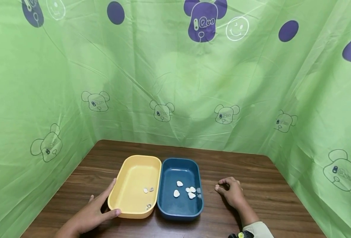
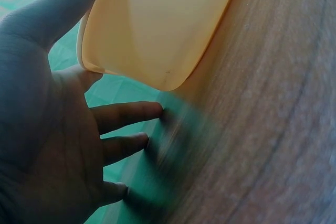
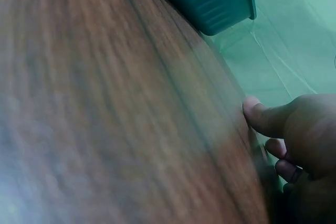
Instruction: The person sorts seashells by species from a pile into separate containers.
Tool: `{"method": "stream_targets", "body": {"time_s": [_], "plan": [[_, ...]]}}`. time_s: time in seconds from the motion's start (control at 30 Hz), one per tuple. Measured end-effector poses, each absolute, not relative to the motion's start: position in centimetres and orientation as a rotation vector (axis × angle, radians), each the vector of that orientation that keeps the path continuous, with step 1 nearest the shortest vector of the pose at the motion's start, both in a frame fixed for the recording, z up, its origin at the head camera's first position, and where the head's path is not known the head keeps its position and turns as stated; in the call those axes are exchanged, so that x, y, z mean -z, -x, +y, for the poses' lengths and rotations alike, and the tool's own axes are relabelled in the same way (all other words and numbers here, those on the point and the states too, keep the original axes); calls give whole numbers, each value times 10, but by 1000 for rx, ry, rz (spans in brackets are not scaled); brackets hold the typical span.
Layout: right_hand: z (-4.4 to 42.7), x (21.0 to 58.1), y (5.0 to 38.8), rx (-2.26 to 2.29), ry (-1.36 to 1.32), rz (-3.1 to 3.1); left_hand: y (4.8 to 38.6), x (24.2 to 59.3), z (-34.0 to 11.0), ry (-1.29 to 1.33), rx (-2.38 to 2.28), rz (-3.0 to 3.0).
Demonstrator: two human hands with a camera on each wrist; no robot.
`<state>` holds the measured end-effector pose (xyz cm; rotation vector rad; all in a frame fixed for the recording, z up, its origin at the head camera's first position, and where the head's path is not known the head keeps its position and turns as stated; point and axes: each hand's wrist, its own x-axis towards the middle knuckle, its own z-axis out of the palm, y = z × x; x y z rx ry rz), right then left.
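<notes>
A yellow tray (image 1: 133, 185) and a dark blue tray (image 1: 175, 175) stand side by side on the wooden table. My left hand (image 1: 93, 210) lies at the yellow tray's near left corner; its thumb touches the rim and the index finger runs along the outer side. In the left wrist view the other fingers (image 2: 126, 116) spread away from the tray. Several white, pebble-like pieces (image 1: 176, 193) lie in the blue tray. Three small shell-like pieces (image 1: 145, 190) lie in the yellow one. My right hand (image 1: 232, 191), fingers loosely bent, rests on the table right of the blue tray, holding nothing visible.
The brown wooden table (image 1: 270, 191) reaches back to a green curtain (image 1: 193, 76) with printed bear heads, which hangs at the back and both sides. A dark watch (image 1: 243, 234) sits on the right wrist.
</notes>
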<state>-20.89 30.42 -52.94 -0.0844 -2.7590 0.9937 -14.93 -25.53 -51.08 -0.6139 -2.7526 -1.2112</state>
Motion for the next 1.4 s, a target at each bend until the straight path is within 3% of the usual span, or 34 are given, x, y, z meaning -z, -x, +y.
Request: {"method": "stream_targets", "body": {"time_s": [1.4], "plan": [[300, 537, 211, -914, 65, -2739, 148, 512, -256, 609, 1189, -2759]]}}
